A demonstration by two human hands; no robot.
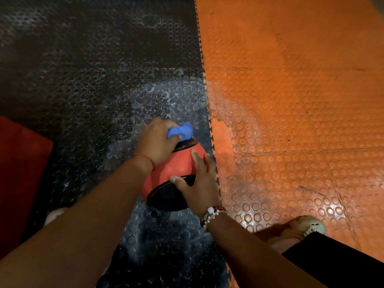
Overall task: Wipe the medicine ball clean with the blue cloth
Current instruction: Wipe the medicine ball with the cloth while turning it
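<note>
A medicine ball (178,165) sits low in the middle of the view on a black studded floor mat (93,96), just beside the jagged seam where an orange mat (291,100) begins. The ball is orange-red with a grainy surface and two black oval panels, one facing the viewer on the near side and one on the far upper side. A small blue cloth (181,130), crumpled into a tight wad, touches the ball's far top edge at the rim of the upper black panel. The left hand (155,142) grips the cloth. The right hand (199,183) rests on the ball's near right side, fingers spread across the orange band and the near panel.
</note>
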